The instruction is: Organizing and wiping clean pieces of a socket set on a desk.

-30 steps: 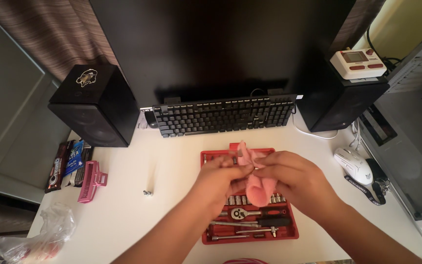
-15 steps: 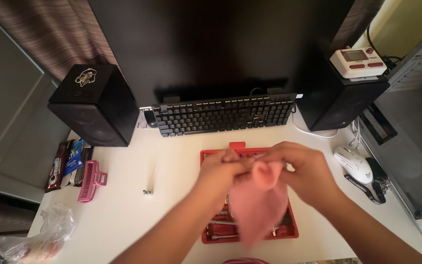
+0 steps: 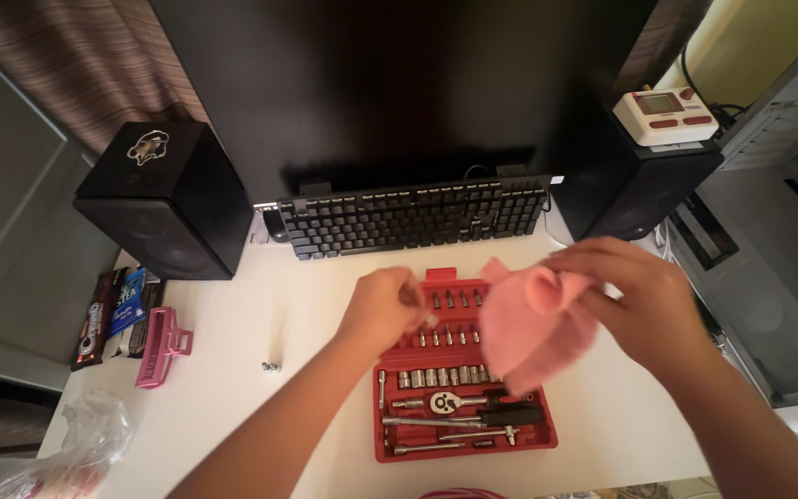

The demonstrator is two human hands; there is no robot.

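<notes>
Right hand grips a pink cloth over an open red socket set — left hand clenched, contents unclear — keyboard and speakers behind on the worktop.

Soft pink cloth; shiny metal sockets

Both forearms reach up from the lower frame. The left hand sits curled at centre; the right hand, centre-right, has fingers pinched shut.

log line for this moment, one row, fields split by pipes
right hand holds pink cloth | left hand closed, contents hidden | both over open red socket set case | white desk
</notes>
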